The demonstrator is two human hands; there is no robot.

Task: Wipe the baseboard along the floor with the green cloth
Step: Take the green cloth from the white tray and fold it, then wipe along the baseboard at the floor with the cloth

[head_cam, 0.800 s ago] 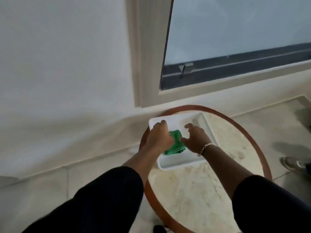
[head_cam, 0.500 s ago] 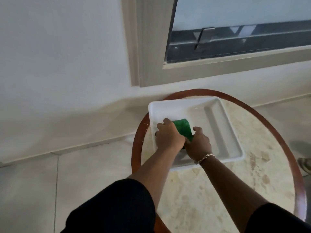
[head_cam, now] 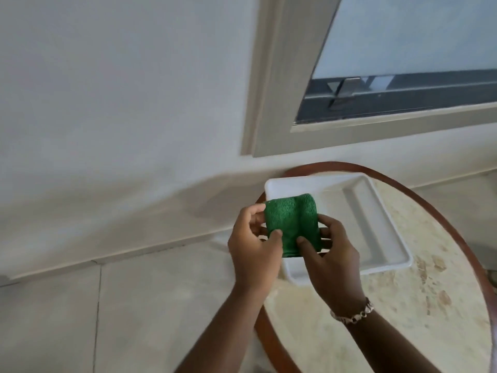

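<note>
Both hands hold the green cloth (head_cam: 291,224) up in front of the camera, above the near left corner of the white tray (head_cam: 376,224). The cloth is folded into a small thick pad (its top edge bulges in two rounded humps) and sits between the hands, spanning the gap from one to the other. The left hand (head_cam: 254,254) pinches the cloth's left edge, thumb pressed on the front face and fingers curled behind it. The right hand (head_cam: 332,265) grips the right edge the same way, thumb on the front near the lower middle, fingers wrapped around the back; a metal bracelet (head_cam: 353,314) circles that wrist. The two thumbs lie near each other on the green surface without touching.

The tray rests on a round marble-topped table (head_cam: 403,319) with a brown wooden rim, set against the wall. The baseboard (head_cam: 107,254) runs along the foot of the wall, left of the hands, where it meets the tiled floor (head_cam: 134,319).
</note>
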